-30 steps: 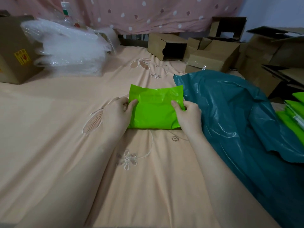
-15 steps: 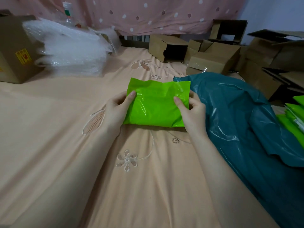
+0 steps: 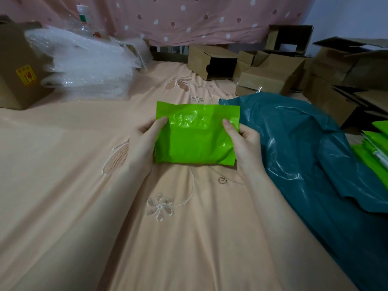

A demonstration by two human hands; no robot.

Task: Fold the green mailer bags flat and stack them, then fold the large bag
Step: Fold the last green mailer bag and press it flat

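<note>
A bright green mailer bag, folded to a small rectangle, is held just above the peach bedsheet in the middle of the view. My left hand grips its left edge, thumb on top. My right hand grips its right edge the same way. A large teal plastic bag lies crumpled to the right, its near edge beside my right hand. More green mailer bags lie in a pile at the far right edge, partly cut off.
The peach embroidered sheet covers the whole work surface. Bubble wrap and a brown carton sit at the back left. Several open cardboard boxes crowd the back right.
Both hands have lifted the green mailer off the sheet and tilted its face up toward me. Their grip moved from pressing the lower corners to holding the side edges.
</note>
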